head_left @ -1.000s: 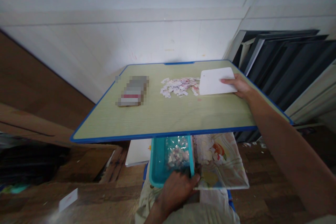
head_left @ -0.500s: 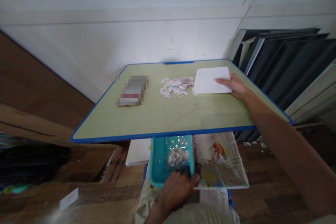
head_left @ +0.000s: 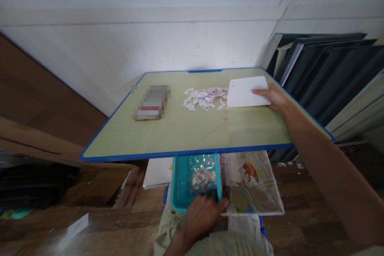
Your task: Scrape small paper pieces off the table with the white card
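My right hand (head_left: 273, 97) grips a flat white board (head_left: 244, 92) with rounded corners and a small hole, thumb on its upper face. The board's left edge stands beside a spread of small white paper pieces (head_left: 204, 98) with pinkish marks on the table. Below the table's front edge, my left hand (head_left: 201, 217) holds the near right corner of a teal plastic tray (head_left: 179, 190), thumb outside the rim; its other fingers are partly hidden. Inside that tray lie clear plastic and many small pale pieces (head_left: 204, 178).
A blurred-out oblong object (head_left: 151, 103) lies on the left of the blue-edged table (head_left: 180, 136). Under the table, a patterned sheet (head_left: 270, 192) is right of the tray, a white flat item (head_left: 157, 173) left. Dark panels (head_left: 330, 68) lean at the right wall.
My right hand has drawn the white board slightly right, showing more of the paper pieces at its left edge. My left hand and the teal tray have stayed in place.
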Demonstrator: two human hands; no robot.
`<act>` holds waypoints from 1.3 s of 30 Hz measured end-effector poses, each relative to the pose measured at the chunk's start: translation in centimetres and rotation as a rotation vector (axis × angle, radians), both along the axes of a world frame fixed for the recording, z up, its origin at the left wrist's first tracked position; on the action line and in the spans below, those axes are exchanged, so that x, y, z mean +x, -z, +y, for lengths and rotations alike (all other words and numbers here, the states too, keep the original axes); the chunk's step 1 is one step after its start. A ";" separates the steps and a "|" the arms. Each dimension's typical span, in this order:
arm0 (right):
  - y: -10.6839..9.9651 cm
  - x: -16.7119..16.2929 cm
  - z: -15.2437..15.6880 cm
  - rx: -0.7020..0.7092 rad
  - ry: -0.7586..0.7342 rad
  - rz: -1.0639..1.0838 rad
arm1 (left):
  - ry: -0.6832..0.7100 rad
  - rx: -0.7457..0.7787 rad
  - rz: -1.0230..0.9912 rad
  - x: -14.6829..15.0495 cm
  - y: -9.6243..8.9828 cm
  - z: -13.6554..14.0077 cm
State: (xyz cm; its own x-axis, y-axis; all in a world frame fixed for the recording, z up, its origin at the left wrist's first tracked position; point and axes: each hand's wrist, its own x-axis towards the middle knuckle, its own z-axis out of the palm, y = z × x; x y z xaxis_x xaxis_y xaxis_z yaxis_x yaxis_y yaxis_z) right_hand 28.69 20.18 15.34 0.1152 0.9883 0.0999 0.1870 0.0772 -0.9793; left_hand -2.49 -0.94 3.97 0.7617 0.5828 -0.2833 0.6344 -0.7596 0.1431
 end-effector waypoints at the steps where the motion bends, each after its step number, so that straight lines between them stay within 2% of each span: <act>1: 0.0 -0.1 -0.1 -0.015 -0.012 -0.014 | 0.003 -0.003 -0.001 0.0 0.0 0.0; 7: -0.3 -1.4 -0.7 -0.098 -0.154 -0.038 | 0.010 -0.024 0.009 -0.1 0.2 0.0; 13: -0.6 -1.5 -1.0 -0.096 -0.154 0.021 | 0.020 -0.011 0.038 -0.1 -0.1 0.1; 19: -0.6 -2.3 -1.4 -0.135 -0.259 -0.054 | 0.019 -0.021 0.038 0.0 -0.4 0.1; 25: -0.5 -2.2 -1.1 -0.074 -0.172 0.006 | 0.009 0.003 0.017 0.0 0.0 0.1; 30: -0.4 -2.4 -1.1 -0.102 -0.208 -0.043 | -0.002 -0.037 0.020 0.0 0.1 0.0; 33: -0.3 -2.7 -1.2 -0.098 -0.252 -0.035 | -0.001 -0.008 0.016 0.0 0.0 0.0; 39: 0.2 -3.1 -1.0 -0.019 -0.171 0.016 | 0.006 -0.001 0.012 0.0 0.2 0.0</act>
